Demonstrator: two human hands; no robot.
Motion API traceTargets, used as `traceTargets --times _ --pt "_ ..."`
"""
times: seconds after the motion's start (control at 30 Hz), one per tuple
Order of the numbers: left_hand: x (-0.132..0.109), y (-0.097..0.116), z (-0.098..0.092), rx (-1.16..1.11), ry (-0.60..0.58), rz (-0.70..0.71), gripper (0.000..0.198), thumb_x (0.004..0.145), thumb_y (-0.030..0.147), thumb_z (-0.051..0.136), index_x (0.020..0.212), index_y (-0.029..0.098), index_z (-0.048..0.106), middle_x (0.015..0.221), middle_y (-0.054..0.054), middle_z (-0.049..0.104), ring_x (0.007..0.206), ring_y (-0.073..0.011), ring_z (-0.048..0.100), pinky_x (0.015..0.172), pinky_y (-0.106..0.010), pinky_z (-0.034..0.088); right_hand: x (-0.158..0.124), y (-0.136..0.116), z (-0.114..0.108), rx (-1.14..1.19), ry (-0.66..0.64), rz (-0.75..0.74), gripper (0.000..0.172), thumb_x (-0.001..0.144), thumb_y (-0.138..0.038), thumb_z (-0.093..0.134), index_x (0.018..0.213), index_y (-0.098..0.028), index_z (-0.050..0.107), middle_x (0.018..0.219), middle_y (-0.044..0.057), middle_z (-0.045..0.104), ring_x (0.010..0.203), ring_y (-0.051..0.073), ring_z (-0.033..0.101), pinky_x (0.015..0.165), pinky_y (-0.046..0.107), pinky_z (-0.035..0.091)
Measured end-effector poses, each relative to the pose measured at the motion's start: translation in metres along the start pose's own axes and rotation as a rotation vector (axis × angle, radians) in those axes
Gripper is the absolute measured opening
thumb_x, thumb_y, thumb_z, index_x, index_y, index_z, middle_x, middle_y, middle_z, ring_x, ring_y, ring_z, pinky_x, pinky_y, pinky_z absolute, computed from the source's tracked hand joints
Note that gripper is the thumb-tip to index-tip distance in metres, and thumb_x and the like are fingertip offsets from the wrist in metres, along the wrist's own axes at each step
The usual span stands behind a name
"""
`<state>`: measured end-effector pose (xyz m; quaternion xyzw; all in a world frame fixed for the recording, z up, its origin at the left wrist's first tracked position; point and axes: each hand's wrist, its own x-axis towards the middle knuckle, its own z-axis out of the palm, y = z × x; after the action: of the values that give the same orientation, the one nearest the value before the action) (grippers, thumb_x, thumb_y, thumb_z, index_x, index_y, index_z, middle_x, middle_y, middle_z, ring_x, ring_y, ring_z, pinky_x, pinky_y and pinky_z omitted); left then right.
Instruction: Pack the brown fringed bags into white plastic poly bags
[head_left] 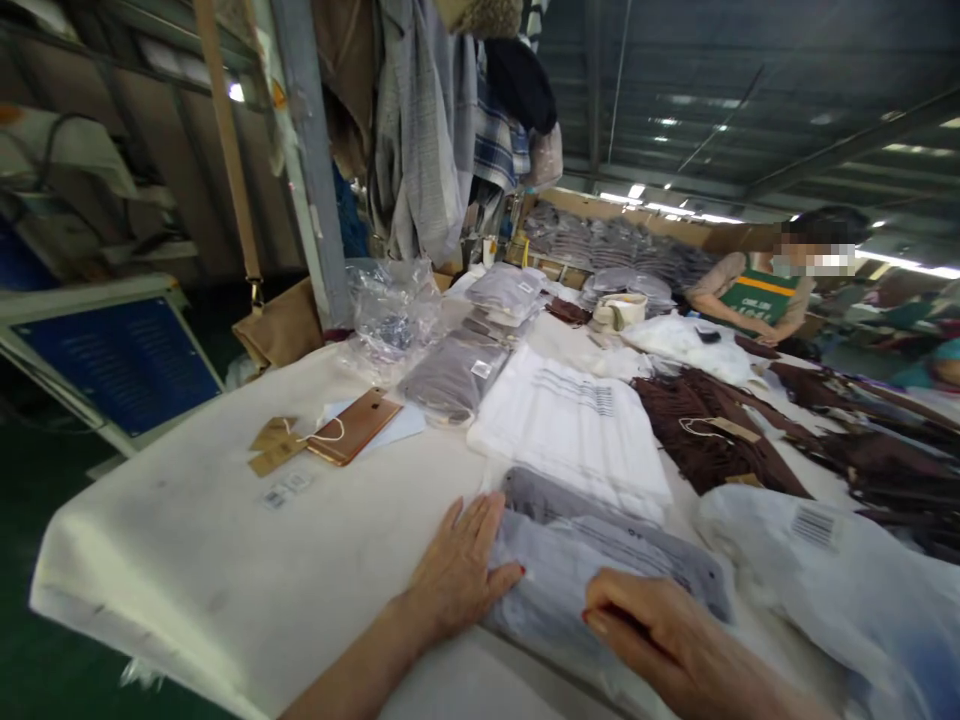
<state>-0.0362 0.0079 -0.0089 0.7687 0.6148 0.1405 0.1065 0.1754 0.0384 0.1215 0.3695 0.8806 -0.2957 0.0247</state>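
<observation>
A clear plastic bag (559, 590) with folded whitish fabric inside and a grey printed strip lies on the table in front of me. My left hand (461, 565) rests flat on the bag's left edge, fingers stretched out and thumb apart. Over the bag's near right part is my right hand (660, 630), its fingers curled in; whatever they may hold is hidden. Just beyond the bag, a stack of plastic packaging sheets (566, 415) with dark print lies flat. To the right sits another filled plastic bag (832, 560) with a barcode label.
On the white-covered table (187, 540) are a phone (358, 425), tan paper tags (276, 445) and a packed grey bundle (454, 375). Dark brown fringed fabric (697, 420) lies right. A post (307, 150) stands at left. A co-worker in a green apron (757, 300) is across the table.
</observation>
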Motion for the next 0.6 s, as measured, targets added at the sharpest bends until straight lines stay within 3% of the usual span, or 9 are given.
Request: traceTargets --times 0.13,0.37,0.5,0.6 --pt "0.000 0.000 0.004 -0.022 0.046 0.008 0.075 0.090 0.055 0.034 0.140 0.001 0.018 0.145 -0.019 0.029 0.135 -0.0261 0.027 0.110 -0.051 0.026 0.056 -0.002 -0.019 -0.011 -0.125 -0.020 0.021 0.084 -0.028 0.039 0.065 -0.020 0.043 0.059 -0.005 0.043 0.057 0.008 0.040 0.053 0.022 0.028" --pt "-0.001 -0.001 0.011 -0.071 0.175 0.000 0.079 0.088 0.061 0.033 0.142 0.005 0.016 0.143 -0.017 0.036 0.133 -0.0249 0.032 0.110 -0.047 0.028 0.107 0.023 -0.012 -0.014 -0.260 -0.013 0.017 0.078 -0.028 0.044 0.064 -0.020 0.045 0.057 -0.007 0.039 0.055 0.008 0.037 0.052 0.022 0.027" --pt "-0.002 0.000 0.010 -0.071 0.205 0.006 0.082 0.088 0.061 0.033 0.143 0.006 0.009 0.144 -0.017 0.034 0.134 -0.0252 0.031 0.110 -0.046 0.027 0.128 0.029 0.001 -0.097 -0.243 0.058 0.016 0.073 -0.023 0.049 0.058 -0.020 0.046 0.053 -0.006 0.041 0.052 0.009 0.038 0.052 0.024 0.026" --pt "-0.002 0.000 0.005 -0.041 0.188 0.052 0.065 0.090 0.058 0.032 0.142 0.020 0.024 0.143 -0.015 0.037 0.133 -0.0277 0.031 0.108 -0.050 0.027 0.134 0.026 0.009 -0.154 -0.173 0.126 0.016 0.069 -0.019 0.051 0.053 -0.019 0.047 0.051 -0.004 0.044 0.051 0.010 0.039 0.052 0.026 0.024"
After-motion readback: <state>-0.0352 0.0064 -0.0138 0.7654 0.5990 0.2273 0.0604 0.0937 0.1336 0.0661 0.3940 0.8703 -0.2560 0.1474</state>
